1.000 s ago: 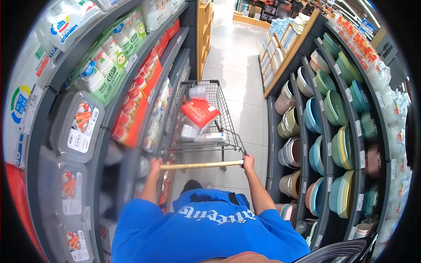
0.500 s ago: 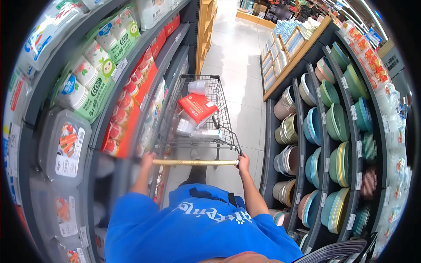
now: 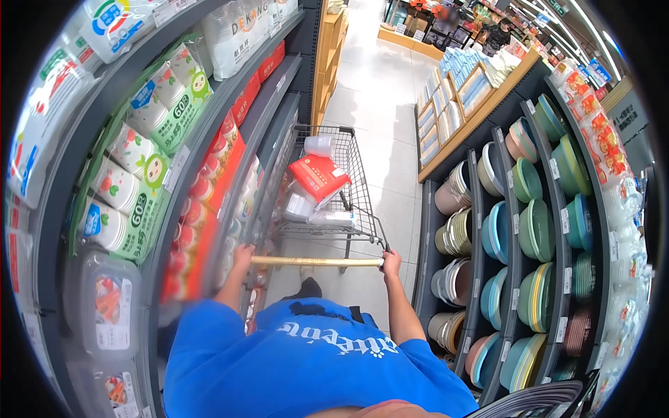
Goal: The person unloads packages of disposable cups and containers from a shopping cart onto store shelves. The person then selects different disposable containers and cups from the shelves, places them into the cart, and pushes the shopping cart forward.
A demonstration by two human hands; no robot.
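Observation:
A wire shopping cart (image 3: 359, 188) stands in front of me in the aisle. My left hand (image 3: 242, 258) is closed round the left end of its pale handle bar (image 3: 313, 262), and my right hand (image 3: 391, 263) grips the right end. Inside the basket lie a red package (image 3: 319, 178), a clear plastic container (image 3: 319, 145) near the far end, and white packs (image 3: 300, 206) nearer me. The fingers are partly hidden by the backs of the hands.
Close on the left, a shelf (image 3: 164, 209) holds packs of paper cups (image 3: 150, 167) and food boxes (image 3: 111, 306). Stacked basins (image 3: 535, 230) fill the right shelf. A wooden rack of folded cloths (image 3: 460, 87) stands ahead on the right, and a wooden shelf (image 3: 329, 63) ahead on the left.
The shelves on both sides have slid back toward me as the cart and I moved forward along the aisle. Both hands have stayed on the handle bar.

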